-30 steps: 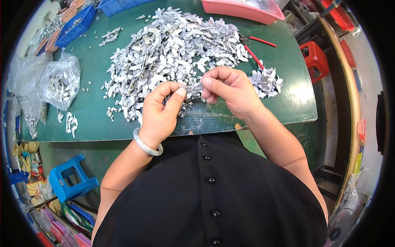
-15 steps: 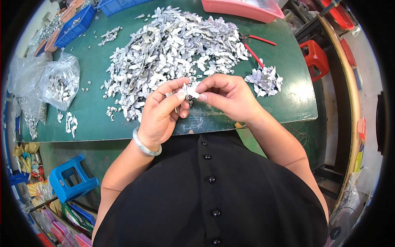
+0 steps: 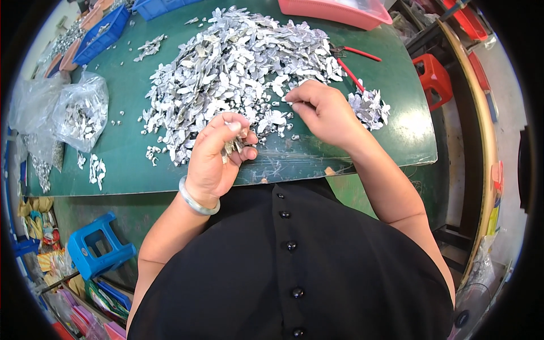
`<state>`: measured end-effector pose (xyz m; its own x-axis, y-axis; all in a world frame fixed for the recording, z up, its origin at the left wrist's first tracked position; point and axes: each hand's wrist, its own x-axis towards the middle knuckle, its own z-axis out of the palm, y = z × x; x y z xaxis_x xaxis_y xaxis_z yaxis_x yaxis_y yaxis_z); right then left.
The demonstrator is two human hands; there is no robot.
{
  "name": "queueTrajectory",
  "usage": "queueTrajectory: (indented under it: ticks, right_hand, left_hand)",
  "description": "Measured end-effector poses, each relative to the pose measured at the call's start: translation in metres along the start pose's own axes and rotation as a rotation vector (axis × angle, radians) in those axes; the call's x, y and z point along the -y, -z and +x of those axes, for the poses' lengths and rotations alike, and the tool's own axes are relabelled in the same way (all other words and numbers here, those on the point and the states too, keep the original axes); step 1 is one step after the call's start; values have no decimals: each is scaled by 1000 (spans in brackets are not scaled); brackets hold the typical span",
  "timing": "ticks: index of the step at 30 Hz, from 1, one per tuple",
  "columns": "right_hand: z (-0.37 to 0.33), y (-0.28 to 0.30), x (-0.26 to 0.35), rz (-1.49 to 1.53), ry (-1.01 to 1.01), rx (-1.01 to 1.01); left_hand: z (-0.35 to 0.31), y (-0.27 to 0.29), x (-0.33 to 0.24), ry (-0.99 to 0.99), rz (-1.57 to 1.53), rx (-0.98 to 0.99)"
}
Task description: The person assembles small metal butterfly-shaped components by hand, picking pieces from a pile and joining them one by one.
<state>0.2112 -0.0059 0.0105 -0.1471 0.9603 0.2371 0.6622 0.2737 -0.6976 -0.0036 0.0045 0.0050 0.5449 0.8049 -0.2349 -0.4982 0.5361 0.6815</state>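
Note:
My left hand [image 3: 214, 154] is curled around several silvery metal pieces [image 3: 233, 144], their edges showing between thumb and fingers. Up and to the right, my right hand [image 3: 326, 113] has thumb and forefinger pinched together over the near right edge of a big heap of butterfly-shaped metal castings [image 3: 226, 68]. Whatever sits at those fingertips is too small to name. Little barrel-like metal bits [image 3: 295, 137] lie loose on the tabletop between the hands. Beyond my right wrist is a smaller pile of the castings [image 3: 371, 109].
Red-handled pliers [image 3: 351, 71] rest beside the heap on the green table [image 3: 402, 73]. Clear plastic bags [image 3: 82, 107] of metal parts stand at the left. Blue bins [image 3: 102, 37] and a pink basket [image 3: 340, 14] line the far side. A blue stool [image 3: 99, 243] stands lower left, a red stool [image 3: 433, 82] at right.
My right hand has moved away from the left one, up and rightward to the heap's edge. The piece both hands were handling no longer shows between them; my left hand still clasps metal pieces.

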Motion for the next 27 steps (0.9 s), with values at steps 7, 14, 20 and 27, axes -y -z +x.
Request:
queueTrajectory:
  ticks: [7, 14, 20, 27]
  right_hand:
    - [-3, -7, 4, -171, 150, 103]
    - [-4, -9, 7, 88, -38, 73]
    - [8, 8, 29, 459, -169, 226]
    - [14, 11, 41, 481, -133, 221]
  left_hand:
    - [1, 0, -1, 3, 7, 10]
    - [2, 4, -3, 37, 74, 33]
    - [4, -18, -5, -129, 591, -18]
    - [8, -17, -4, -216, 761, 49]
